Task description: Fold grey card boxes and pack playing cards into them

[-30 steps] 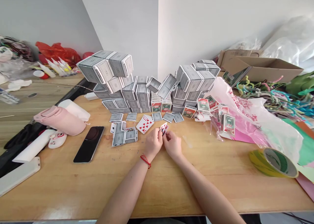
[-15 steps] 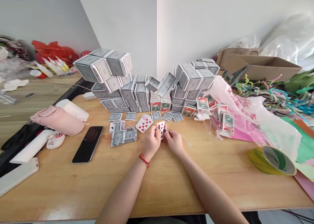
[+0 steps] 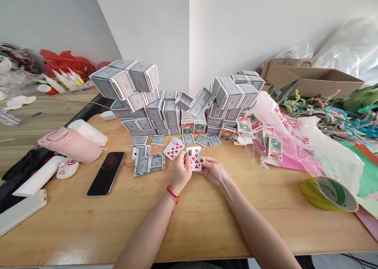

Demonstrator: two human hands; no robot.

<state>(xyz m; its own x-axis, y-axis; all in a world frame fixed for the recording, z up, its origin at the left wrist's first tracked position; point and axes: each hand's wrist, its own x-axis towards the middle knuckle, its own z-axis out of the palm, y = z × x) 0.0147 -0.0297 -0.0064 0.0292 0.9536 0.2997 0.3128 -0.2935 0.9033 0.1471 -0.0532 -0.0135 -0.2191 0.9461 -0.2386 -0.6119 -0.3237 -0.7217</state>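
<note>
On the wooden table (image 3: 206, 229) in front of you, your head view shows two hands. Your left hand (image 3: 181, 171), with one red string (image 3: 173, 194) on its wrist, has its fingers pressed together on the left edge of one heart card (image 3: 194, 158), held upright just above the table. Your right hand (image 3: 214, 171) has its fingers at the card's lower right corner; you can't tell whether they grip it. Nearby lie one face-up card (image 3: 173, 148) and five separate face-down cards (image 3: 188, 139). Behind them rise stacked card boxes (image 3: 162, 111), too many and too overlapped to count. One phone (image 3: 105, 173) lies left, one tape roll (image 3: 328, 194) right, before white walls (image 3: 236, 25).
</note>
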